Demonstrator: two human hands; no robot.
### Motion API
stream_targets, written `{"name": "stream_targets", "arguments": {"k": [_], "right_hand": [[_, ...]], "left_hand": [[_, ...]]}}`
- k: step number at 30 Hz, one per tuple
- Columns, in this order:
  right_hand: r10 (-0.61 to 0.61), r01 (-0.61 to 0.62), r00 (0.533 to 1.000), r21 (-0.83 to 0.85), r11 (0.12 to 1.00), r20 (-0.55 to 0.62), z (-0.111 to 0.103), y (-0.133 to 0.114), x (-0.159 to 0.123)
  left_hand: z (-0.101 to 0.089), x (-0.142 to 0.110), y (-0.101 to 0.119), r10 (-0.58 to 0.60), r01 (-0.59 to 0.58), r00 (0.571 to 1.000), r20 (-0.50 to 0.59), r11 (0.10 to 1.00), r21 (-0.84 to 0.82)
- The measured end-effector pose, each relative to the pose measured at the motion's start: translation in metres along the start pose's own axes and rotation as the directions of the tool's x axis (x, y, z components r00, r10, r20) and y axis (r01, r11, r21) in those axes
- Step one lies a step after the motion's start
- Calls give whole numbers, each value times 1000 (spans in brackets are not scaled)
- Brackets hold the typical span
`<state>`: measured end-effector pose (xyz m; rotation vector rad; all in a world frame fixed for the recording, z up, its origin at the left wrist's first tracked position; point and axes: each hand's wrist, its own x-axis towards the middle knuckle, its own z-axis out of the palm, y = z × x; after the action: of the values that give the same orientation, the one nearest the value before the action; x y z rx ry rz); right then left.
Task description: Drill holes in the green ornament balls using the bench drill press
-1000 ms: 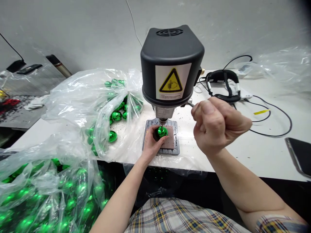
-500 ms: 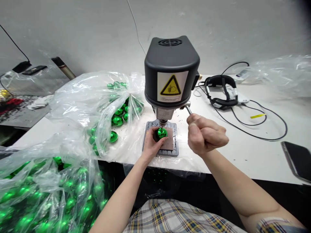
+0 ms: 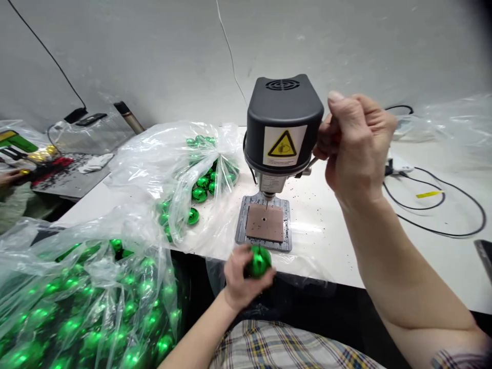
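Note:
A shiny green ball (image 3: 260,261) is gripped by my left hand (image 3: 243,279), in front of the table edge and slightly blurred. Behind it stands a small drill press (image 3: 284,118) with a dark housing and a yellow warning label. My right hand (image 3: 355,146) is raised at the machine's right side, its fingers closed around the feed lever (image 3: 313,163). Under the thin drill bit (image 3: 267,204), a brown square board (image 3: 265,230) with a small hole lies on the grey base plate (image 3: 240,225). Dark chips are scattered around it.
A clear plastic bag of green balls (image 3: 200,195) lies on the table left of the drill press. A larger bag of green balls (image 3: 92,312) fills the lower left. Cables (image 3: 461,225) and a phone (image 3: 484,256) are at right. Another person's hand (image 3: 11,177) shows at far left.
My left hand has drawn the green ball off the board toward me, past the table edge. My right hand has swung up with the lever, and the view has shifted.

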<state>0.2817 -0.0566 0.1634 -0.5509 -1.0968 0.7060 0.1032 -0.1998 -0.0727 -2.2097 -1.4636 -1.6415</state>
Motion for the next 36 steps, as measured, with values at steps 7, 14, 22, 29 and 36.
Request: {"name": "stream_targets", "arguments": {"k": [7, 14, 22, 29, 36], "right_hand": [[-98, 97, 994, -26, 995, -47, 0, 6, -7], [-114, 113, 994, -48, 992, -4, -2, 6, -7], [-113, 112, 994, -93, 989, -9, -3, 6, -9], [-112, 110, 993, -73, 991, -32, -3, 6, -9], [-161, 159, 987, -49, 986, -27, -1, 8, -9]], "left_hand": [[-24, -74, -9, 175, -398, 689, 704, 902, 165], [-47, 23, -6, 194, -203, 977, 89, 974, 102], [-23, 141, -127, -656, 428, 749, 92, 585, 689], [-30, 151, -144, -653, 599, 757, 37, 715, 361], [-41, 142, -75, -679, 724, 576, 455, 166, -670]]}}
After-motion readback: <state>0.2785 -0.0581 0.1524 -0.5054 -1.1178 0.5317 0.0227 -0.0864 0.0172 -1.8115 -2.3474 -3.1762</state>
